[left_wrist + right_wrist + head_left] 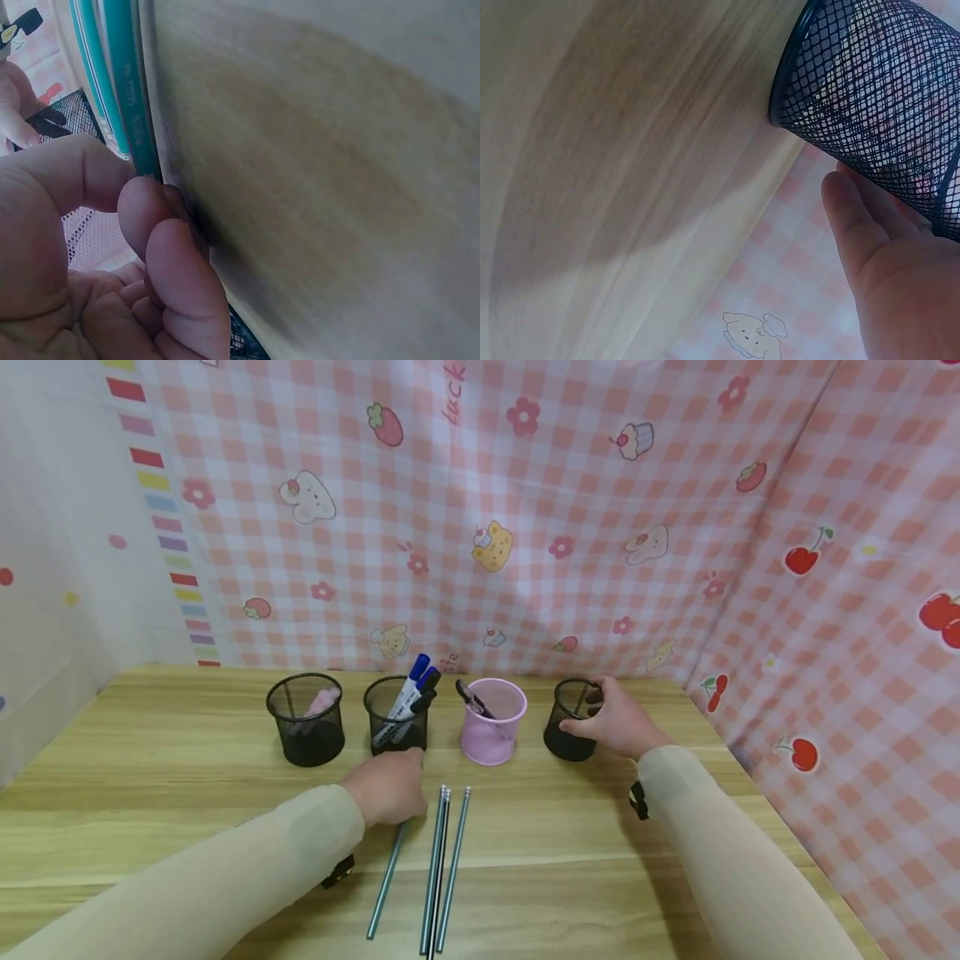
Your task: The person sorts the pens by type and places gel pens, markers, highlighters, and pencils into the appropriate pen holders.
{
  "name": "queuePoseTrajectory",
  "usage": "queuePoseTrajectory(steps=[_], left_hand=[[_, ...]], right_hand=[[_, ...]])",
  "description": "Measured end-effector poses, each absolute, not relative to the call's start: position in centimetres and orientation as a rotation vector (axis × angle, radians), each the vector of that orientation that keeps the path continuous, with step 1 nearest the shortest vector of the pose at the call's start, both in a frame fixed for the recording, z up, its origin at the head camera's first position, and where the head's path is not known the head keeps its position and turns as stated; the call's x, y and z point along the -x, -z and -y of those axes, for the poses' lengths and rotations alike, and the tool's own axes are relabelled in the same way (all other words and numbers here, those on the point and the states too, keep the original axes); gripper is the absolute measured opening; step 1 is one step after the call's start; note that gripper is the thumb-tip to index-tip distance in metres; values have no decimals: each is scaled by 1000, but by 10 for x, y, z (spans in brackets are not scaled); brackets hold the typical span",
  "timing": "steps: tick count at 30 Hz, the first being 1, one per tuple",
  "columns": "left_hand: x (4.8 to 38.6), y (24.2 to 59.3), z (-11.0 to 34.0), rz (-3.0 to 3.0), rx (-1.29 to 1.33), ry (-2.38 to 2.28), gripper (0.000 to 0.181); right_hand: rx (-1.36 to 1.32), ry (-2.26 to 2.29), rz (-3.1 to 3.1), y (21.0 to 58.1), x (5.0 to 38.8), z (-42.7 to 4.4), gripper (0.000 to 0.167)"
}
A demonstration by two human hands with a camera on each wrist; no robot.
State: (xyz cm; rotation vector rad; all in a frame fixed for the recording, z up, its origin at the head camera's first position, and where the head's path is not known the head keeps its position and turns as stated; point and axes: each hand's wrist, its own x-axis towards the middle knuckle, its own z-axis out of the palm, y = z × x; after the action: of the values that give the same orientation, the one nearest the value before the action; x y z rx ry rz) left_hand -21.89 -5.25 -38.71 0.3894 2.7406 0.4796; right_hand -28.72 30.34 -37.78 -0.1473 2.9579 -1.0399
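My left hand (387, 786) pinches the far end of a teal pencil (387, 881) that slants over the wooden table. In the left wrist view, thumb and index finger meet at the end of this pencil (129, 90). Just right of it, several more slim pencils (452, 868) lie lengthwise, teal and one darker. At the right, my right hand (621, 724) holds a black mesh pen cup (568, 745), thumb on the near side and fingers at the far rim. The cup stands upright. In the right wrist view, fingers rest along the mesh wall (885, 97).
Left of the held cup stands a pink mesh cup (489, 745) with a dark pen. A black mesh cup (381, 714) with several markers (405, 702) is behind my left hand. Far left, another black cup (313, 745) holds something pink. A checked cloth (450, 468) hangs behind the table.
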Motion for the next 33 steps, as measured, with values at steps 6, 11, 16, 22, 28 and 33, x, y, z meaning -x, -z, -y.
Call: queuePoseTrajectory(steps=[6, 11, 16, 22, 28, 33], left_hand=[[219, 387, 53, -2750, -384, -526, 63], [218, 382, 54, -2739, -373, -640, 44], [215, 372, 58, -2760, -410, -749, 40], [213, 359, 64, -2793, -465, -893, 34], [214, 353, 70, -2798, -539, -1088, 30], [214, 348, 71, -2802, -613, -1263, 34]], right_hand=[[143, 1020, -2966, 379, 287, -304, 97], [144, 1031, -2959, 379, 288, -304, 98], [138, 1040, -2952, 379, 287, -304, 99], [122, 1042, -2950, 378, 287, -304, 101], [113, 1037, -2954, 378, 287, -304, 99], [121, 1034, -2960, 378, 287, -303, 98]])
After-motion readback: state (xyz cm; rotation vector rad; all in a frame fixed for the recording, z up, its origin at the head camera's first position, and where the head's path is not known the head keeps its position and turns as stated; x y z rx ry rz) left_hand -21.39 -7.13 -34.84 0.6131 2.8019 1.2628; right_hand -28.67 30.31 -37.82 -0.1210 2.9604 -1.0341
